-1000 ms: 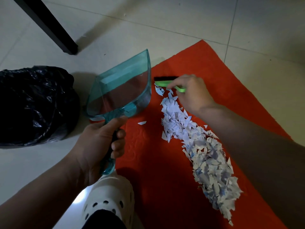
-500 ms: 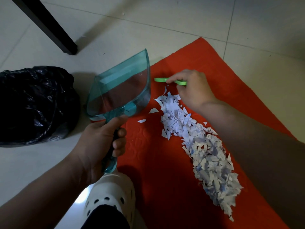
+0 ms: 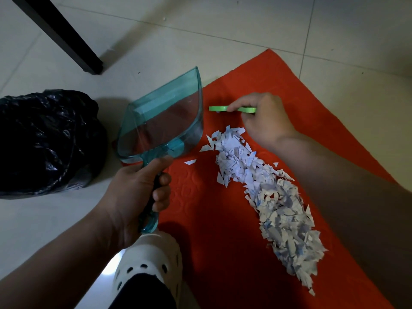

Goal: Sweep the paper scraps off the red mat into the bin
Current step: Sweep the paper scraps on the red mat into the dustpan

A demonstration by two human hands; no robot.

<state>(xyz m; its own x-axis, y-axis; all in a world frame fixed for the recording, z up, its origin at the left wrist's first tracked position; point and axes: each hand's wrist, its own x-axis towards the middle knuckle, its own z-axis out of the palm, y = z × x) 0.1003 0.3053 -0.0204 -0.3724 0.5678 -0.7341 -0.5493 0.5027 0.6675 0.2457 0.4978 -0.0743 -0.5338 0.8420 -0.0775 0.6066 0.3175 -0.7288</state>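
A long heap of white paper scraps (image 3: 265,197) runs diagonally across the red mat (image 3: 209,230). My left hand (image 3: 138,197) grips the handle of a clear teal dustpan (image 3: 162,121), which is tilted up over the mat's left edge. My right hand (image 3: 265,119) holds a small green hand brush (image 3: 220,108) just beyond the far end of the heap; its bristles are hidden. A bin lined with a black bag (image 3: 44,141) sits on the floor left of the dustpan.
A black table leg (image 3: 66,39) stands on the pale tiled floor at upper left. My foot in a white clog (image 3: 149,270) rests at the mat's near left edge. A few single scraps (image 3: 190,162) lie between heap and dustpan.
My right hand has drawn the brush back from the far end of the heap and turned it, so the black bristles no longer show. The heap's far end is pushed closer together.
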